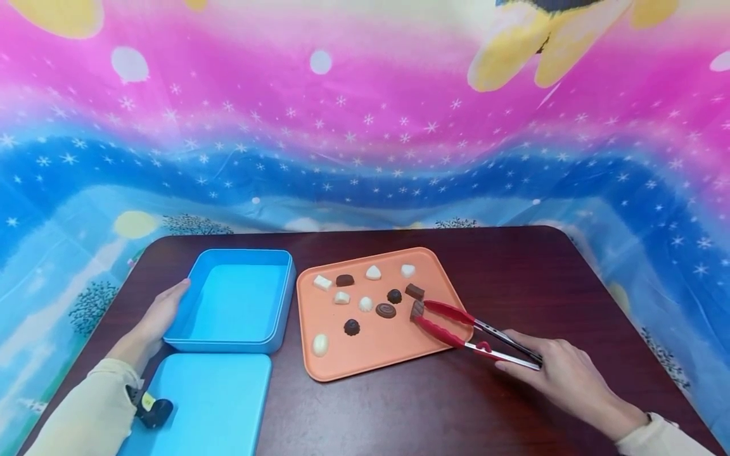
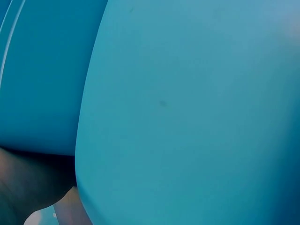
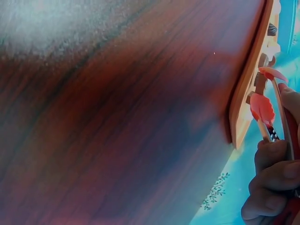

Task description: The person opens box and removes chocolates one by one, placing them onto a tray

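My right hand (image 1: 570, 373) grips red-tipped metal tongs (image 1: 485, 347) near their back end. The red tips lie over the right part of an orange tray (image 1: 365, 364), one on each side of a ribbed brown chocolate (image 1: 417, 310). Another brown chocolate bar (image 1: 415, 291) lies just behind it. In the right wrist view, curled fingers (image 3: 274, 173) wrap the tongs' handles. My left hand (image 1: 156, 316) rests against the left outer wall of a blue box (image 1: 288, 297), fingers extended along it. The box stands open, with nothing inside it.
Several white and brown chocolates, among them a swirled oval (image 1: 386, 310) and a white egg shape (image 1: 320, 344), are spread over the tray. A blue lid (image 1: 217, 399) lies in front of the box, under my left forearm. A patterned cloth (image 1: 365, 126) hangs behind the dark table (image 1: 513, 266).
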